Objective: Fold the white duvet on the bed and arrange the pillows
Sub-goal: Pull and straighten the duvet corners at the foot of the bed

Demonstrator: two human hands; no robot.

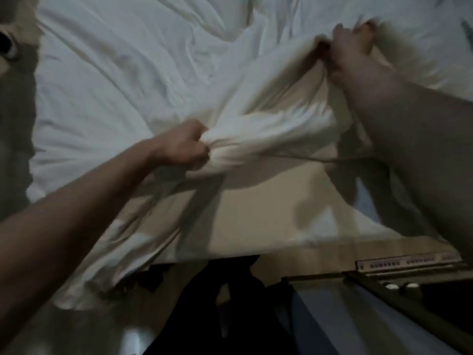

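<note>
The white duvet [122, 80] lies crumpled across the bed and fills most of the view. My left hand [183, 146] grips a bunched fold of it near the middle. Farther up on the right, my right hand [350, 51] clutches another gathered part of the same duvet; that hand is blurred. The cloth is stretched between both hands, and its near edge hangs over the bed's side at the lower left. A patterned pillow or cover [450, 29] shows at the top right corner.
The beige mattress side [258, 221] faces me below the duvet. A dark garment [230, 303] lies on the floor at my feet. A label strip [407, 261] and a dark frame [409, 311] sit at the lower right.
</note>
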